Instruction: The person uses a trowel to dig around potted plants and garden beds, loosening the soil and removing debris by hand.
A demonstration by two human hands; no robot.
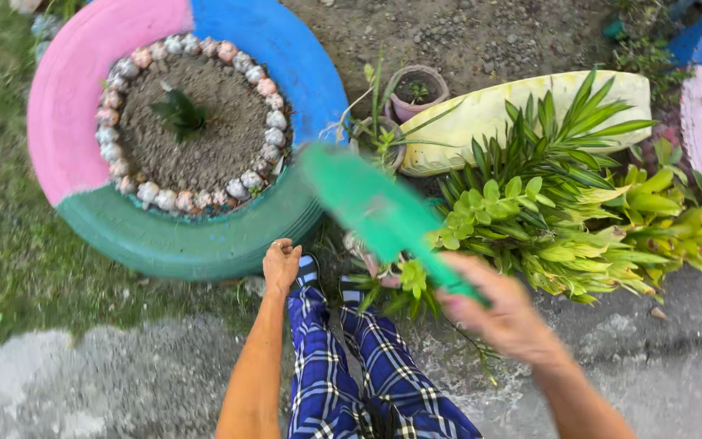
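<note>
**Swinging a green trowel beside the painted tyre bed**

Gripping the handle of a blurred green plastic trowel (375,213), the right hand (507,315) is wrapping its fingers tight around it, and the blade is pointing up and left, hanging in the air just off the tyre's near right rim. The left hand (280,264) is curling loosely, holding nothing, knuckles resting at the lower green edge of the round painted tyre planter (205,236), pink, blue and green in bands. Inside the tyre, a ring of pale shells (149,192) is edging the brown soil, and a small dark green plant (179,112) is sitting in the middle, well apart from the blade. Legs in blue plaid trousers (351,366) are standing between both arms, on grey concrete (107,382). To the right, a leafy green and yellow shrub (562,203) is crowding close under the trowel's handle. A small pink clay pot (418,89) is sitting just beyond the tyre's right side. Grass (10,244) is lying open on the left.
</note>
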